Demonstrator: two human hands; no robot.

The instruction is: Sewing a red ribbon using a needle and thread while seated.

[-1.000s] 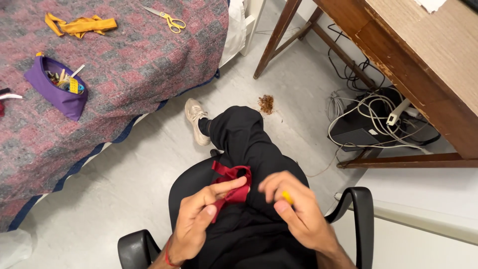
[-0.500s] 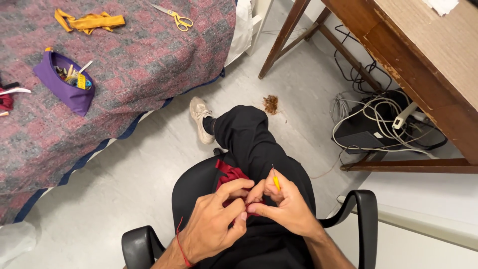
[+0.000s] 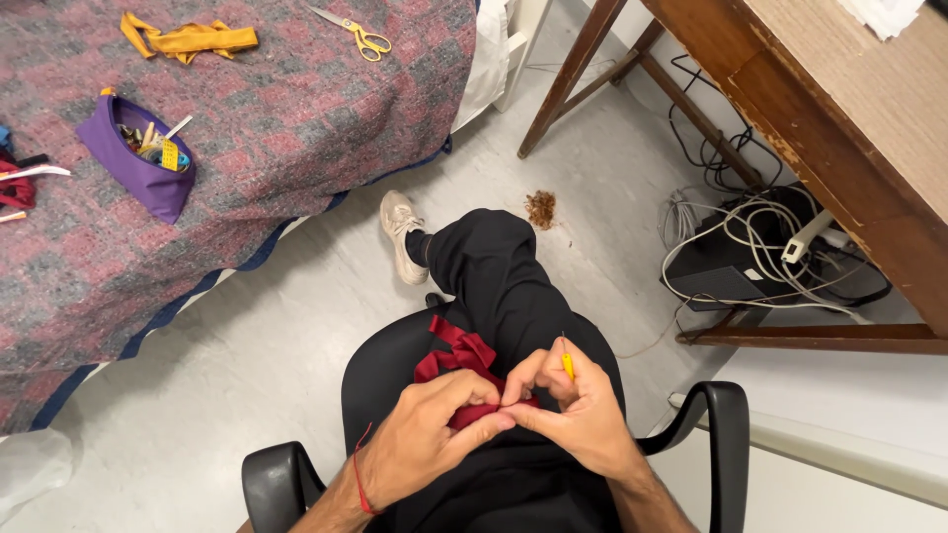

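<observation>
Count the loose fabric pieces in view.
3, maybe more. Red fabric on the lap, pinched by left hand and right hand. Yellow fabric on the bed's far side. Red scrap at the bed's left edge, cut off by frame.

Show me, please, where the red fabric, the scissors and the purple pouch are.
red fabric [image 3: 456,352], head view, on the folded loop above the hands.
scissors [image 3: 372,41], head view, on the yellow handles.
purple pouch [image 3: 148,183], head view, on its side wall.

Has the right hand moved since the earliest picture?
Yes: the right hand has closed in leftward to meet the left hand over the lap, judged against the chair armrest.
</observation>
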